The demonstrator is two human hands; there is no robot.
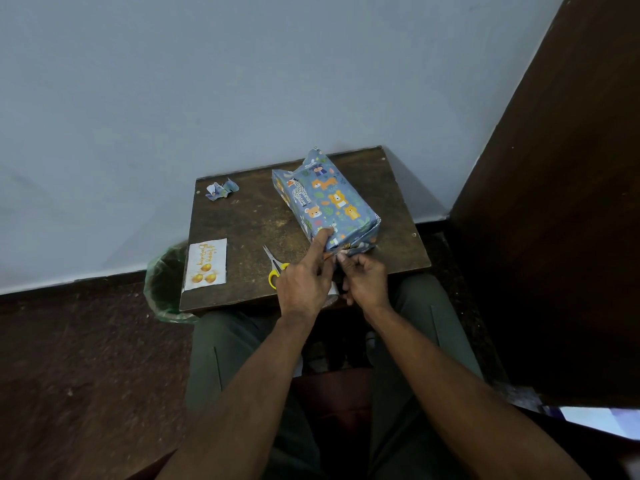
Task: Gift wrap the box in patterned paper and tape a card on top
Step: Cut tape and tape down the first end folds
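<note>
Risk first: the near end flap of the patterned paper [349, 249] can spring open or crease badly if the left hand [304, 282] lifts its pressing finger before tape goes on, bc nothing else seems to hold that fold. Also the box [329, 202] may slide on the surface [249, 220], as it lies at an angle near the right-back part.

Fingers: left index is stretched out and presses on top of the box, near its front edge; other fingers loosely bent, holding nothing I can see. Right hand [363, 280] has fingers curled, tips pinching at the flap, just below the left fingertip. Card [206, 265] waits at front-left corner, well apart; scissors [275, 266] beside left hand.
</note>
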